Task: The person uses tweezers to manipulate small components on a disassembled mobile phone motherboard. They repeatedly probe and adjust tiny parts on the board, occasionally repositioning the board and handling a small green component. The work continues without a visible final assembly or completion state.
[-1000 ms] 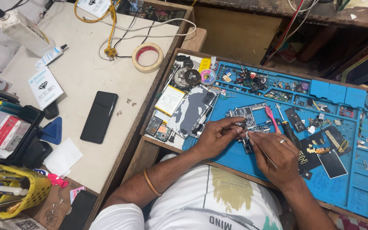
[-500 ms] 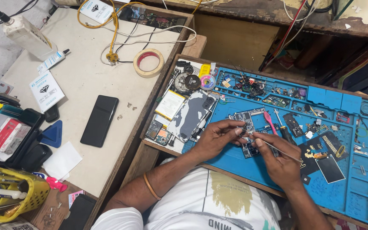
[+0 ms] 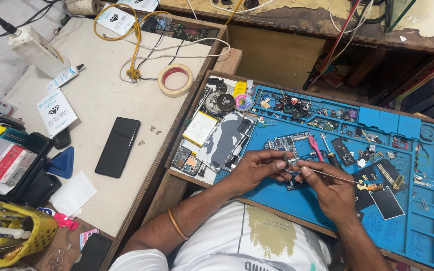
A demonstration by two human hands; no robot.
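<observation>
My left hand (image 3: 255, 169) rests on a blue repair mat (image 3: 297, 206) and pinches a small circuit board part (image 3: 293, 181) at its fingertips. My right hand (image 3: 328, 190) holds thin metal tweezers (image 3: 327, 174), their tip touching that small part between my two hands. A larger phone circuit board (image 3: 283, 144) lies just beyond my fingers. A pink-handled tool (image 3: 316, 147) lies on the mat to its right.
A grey phone back shell (image 3: 224, 139) and a battery (image 3: 200, 128) lie at the mat's left. A black phone (image 3: 118, 146), tape roll (image 3: 175, 80), yellow cable (image 3: 135, 35) and bottle (image 3: 33, 46) sit on the left table. A yellow basket (image 3: 11, 236) stands bottom left.
Both hands stay together over the mat; the view has shifted slightly. The tweezers' tip remains at the small part.
</observation>
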